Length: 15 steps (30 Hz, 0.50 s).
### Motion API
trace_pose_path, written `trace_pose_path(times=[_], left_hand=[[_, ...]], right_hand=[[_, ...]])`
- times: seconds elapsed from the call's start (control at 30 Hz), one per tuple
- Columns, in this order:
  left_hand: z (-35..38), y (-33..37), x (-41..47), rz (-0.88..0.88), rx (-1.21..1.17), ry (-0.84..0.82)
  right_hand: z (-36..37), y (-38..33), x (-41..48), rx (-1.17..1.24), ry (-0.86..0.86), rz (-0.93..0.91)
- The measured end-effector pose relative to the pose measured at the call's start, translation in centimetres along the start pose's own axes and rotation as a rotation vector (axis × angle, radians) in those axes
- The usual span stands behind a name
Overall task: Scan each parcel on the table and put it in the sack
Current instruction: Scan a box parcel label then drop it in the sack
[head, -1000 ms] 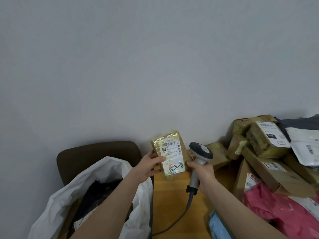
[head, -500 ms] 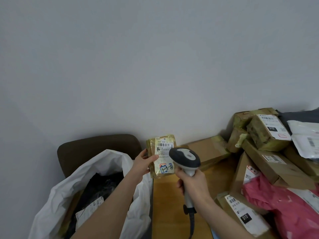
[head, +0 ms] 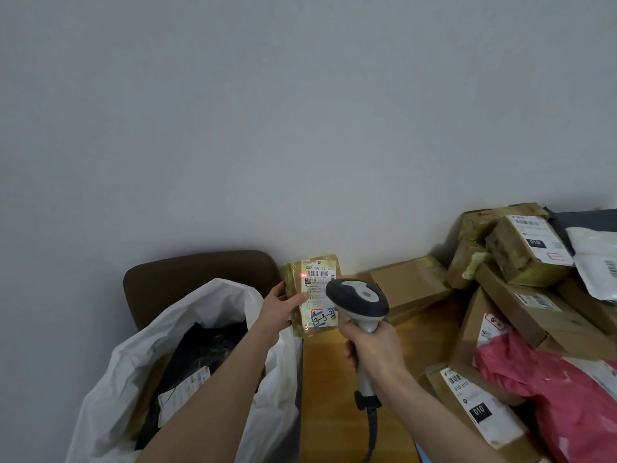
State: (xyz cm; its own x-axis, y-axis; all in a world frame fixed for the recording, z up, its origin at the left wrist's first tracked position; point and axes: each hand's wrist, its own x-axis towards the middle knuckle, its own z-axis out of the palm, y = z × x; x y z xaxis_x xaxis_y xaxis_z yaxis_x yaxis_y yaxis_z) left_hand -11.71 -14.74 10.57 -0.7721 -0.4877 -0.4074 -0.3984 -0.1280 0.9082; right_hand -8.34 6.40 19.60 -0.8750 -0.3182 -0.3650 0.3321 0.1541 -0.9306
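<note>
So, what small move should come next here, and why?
Probably turn the scanner in the right hand slightly to the right: its red spot sits at the left end of the barcode on the parcel held by the left hand, not across it.

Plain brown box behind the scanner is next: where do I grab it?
I'd pinch the box across its thin near long edge, coming from the front over the table; it lies flat, and the pile crowds its right end.

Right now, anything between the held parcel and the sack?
Nothing visible. The left hand holds the parcel just right of the sack, whose mouth is open; the scanner in the right hand is on the parcel's other side.
</note>
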Motion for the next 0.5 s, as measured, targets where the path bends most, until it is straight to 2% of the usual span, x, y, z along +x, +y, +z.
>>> trace_pose_path(times=[0.5], left_hand=[[-1.1, -0.1, -0.3, -0.055, -0.015, 0.034]], right_hand=[[1.3, 0.0, 0.4, -0.001, -0.051, 0.005]])
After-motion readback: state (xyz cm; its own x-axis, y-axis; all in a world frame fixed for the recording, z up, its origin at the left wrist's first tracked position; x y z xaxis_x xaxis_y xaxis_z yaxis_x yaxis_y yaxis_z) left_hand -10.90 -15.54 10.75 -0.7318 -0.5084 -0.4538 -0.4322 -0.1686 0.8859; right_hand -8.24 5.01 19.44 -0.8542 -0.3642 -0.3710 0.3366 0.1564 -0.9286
